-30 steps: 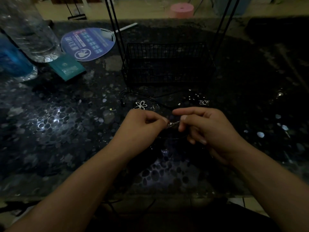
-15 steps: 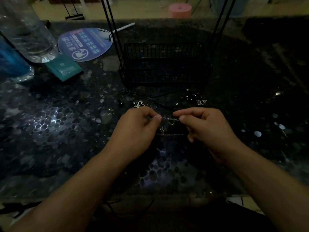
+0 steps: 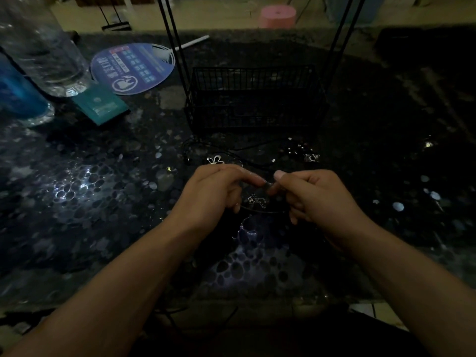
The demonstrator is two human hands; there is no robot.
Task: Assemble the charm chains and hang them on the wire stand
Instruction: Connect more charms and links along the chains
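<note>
Head view: wire basket (image 3: 255, 99), contents unclear.

Dark shiny surface (image 3: 77, 202) w/ pebble spots. At back: black wire stand (image 3: 255, 99), round blue fan (image 3: 132, 68), teal packet (image 3: 101, 106), clear bottle (image 3: 49, 52), blue bottle (image 3: 18, 94). Near stand: flower charm (image 3: 215, 160), small charm (image 3: 311, 157), black cord (image 3: 247, 150).

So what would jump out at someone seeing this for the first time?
Two bare hands meet at the centre of a dark, pebble-patterned table: the left hand and right hand pinch a thin silver chain between their fingertips. Just behind them stands a black wire basket, and a blue round fan lies at the far left.
</note>
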